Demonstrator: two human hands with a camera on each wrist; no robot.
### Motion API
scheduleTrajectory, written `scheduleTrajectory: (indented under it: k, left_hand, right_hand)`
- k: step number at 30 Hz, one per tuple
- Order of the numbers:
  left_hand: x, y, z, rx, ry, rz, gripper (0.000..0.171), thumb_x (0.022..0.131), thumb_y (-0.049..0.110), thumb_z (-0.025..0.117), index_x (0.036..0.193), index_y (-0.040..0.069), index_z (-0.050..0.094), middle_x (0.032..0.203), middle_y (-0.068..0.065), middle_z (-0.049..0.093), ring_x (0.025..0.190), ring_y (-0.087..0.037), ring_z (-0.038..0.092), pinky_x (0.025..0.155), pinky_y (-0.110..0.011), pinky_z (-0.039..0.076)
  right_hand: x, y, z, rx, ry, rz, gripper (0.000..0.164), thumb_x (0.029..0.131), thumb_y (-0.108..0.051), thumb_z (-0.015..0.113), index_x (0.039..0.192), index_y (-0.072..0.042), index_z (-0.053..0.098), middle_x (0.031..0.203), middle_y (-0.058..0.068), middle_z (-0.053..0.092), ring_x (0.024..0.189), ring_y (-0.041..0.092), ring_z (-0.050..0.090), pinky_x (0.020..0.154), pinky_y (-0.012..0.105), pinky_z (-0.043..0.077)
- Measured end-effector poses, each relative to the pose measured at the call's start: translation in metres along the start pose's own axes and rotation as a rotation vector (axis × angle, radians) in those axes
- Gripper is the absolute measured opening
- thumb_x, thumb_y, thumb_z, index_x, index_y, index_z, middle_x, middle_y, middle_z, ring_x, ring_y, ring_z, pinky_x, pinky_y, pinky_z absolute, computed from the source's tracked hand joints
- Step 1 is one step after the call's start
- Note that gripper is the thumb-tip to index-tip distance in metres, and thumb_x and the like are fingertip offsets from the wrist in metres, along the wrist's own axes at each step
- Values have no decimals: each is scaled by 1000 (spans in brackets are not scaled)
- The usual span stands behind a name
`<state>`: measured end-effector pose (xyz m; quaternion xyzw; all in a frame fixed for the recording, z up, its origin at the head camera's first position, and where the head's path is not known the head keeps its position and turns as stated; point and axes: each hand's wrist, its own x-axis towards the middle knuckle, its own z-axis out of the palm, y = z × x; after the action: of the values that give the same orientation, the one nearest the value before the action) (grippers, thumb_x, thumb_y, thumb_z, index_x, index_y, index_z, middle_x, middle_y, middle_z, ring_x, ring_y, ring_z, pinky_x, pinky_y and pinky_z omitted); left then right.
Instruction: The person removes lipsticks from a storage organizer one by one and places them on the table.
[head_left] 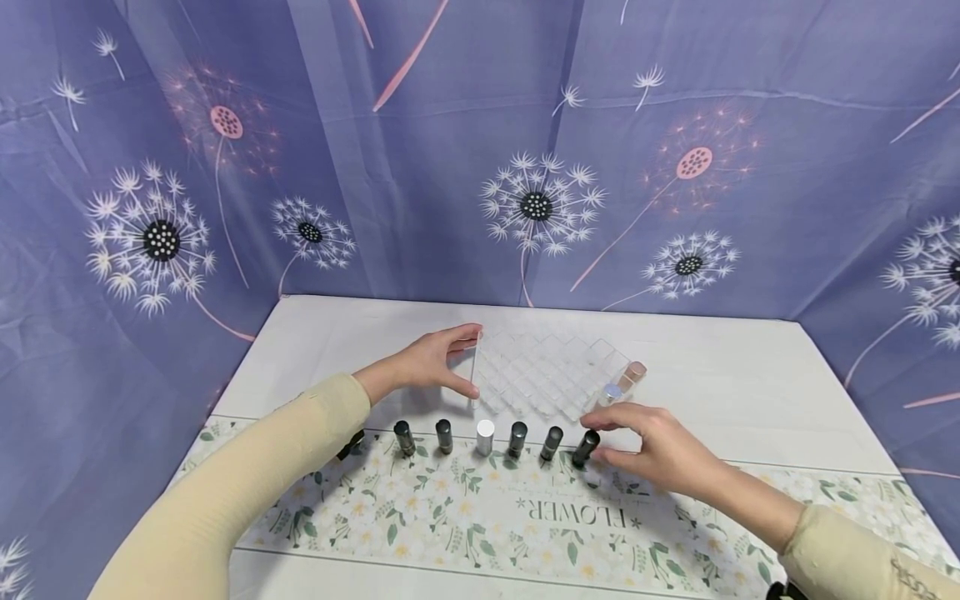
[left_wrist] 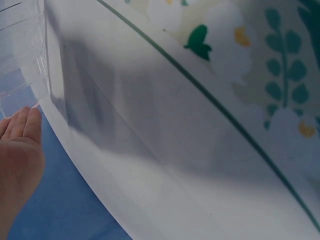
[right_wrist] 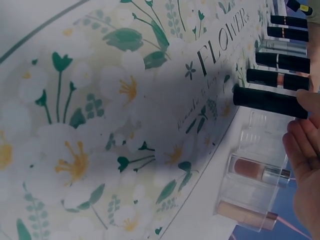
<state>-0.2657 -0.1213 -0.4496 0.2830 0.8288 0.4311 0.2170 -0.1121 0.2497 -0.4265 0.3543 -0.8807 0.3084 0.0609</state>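
My left hand point(head_left: 437, 360) spans the left end of a clear compartment organizer point(head_left: 536, 375), thumb at the near corner and straight fingers at the far one. In the left wrist view those fingers point(left_wrist: 31, 127) lie right at the organizer's corner. My right hand point(head_left: 663, 446) pinches the cap end of a black lipstick tube point(right_wrist: 270, 102) between thumb and fingers. That tube stands at the right end of a row, with more black lipsticks point(head_left: 517, 439) and a silver one point(head_left: 485, 437) to its left.
At the organizer's right end sit a pinkish tube point(right_wrist: 245, 215) and a pink lip tube with silver cap point(right_wrist: 248, 169). A floral runner point(head_left: 450, 517) printed FLOWER crosses the white table point(head_left: 712, 367). Behind hangs a purple dandelion curtain point(head_left: 435, 192). Something black point(head_left: 349, 446) shows beside the left forearm.
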Motion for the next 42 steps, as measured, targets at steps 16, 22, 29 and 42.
scheduleTrajectory:
  k: [16, 22, 29, 42]
  left_hand:
    - [-1, 1, -1, 3, -2, 5, 117, 79, 20, 99, 170, 6, 26, 173, -12, 33, 156, -28, 40, 130, -37, 34]
    - [-1, 0, -1, 12, 1, 2, 117, 80, 21, 98, 170, 6, 26, 174, -10, 33, 156, -27, 40, 130, -38, 34]
    - [-2, 3, -1, -3, -7, -10, 117, 80, 21, 98, 170, 8, 26, 174, -8, 33, 157, -26, 38, 131, -37, 34]
    - [-2, 3, -2, -2, -12, -15, 116, 81, 20, 97, 171, 8, 25, 174, -9, 33, 158, -27, 37, 131, -38, 33]
  right_hand:
    - [9, -2, -29, -63, 59, -21, 55, 80, -3, 93, 131, -12, 75, 124, -3, 78, 108, 21, 76, 91, 29, 65]
    - [15, -1, -38, -79, 69, -23, 58, 79, -5, 94, 134, -15, 74, 126, -2, 78, 109, 24, 76, 106, 11, 50]
    - [20, 0, -47, -96, 65, -27, 63, 79, -7, 94, 138, -12, 72, 132, 2, 75, 109, 26, 76, 98, 26, 62]
    - [25, 7, -56, -146, 77, -25, 68, 77, -8, 96, 140, -10, 70, 132, 4, 75, 106, 24, 73, 83, 13, 52]
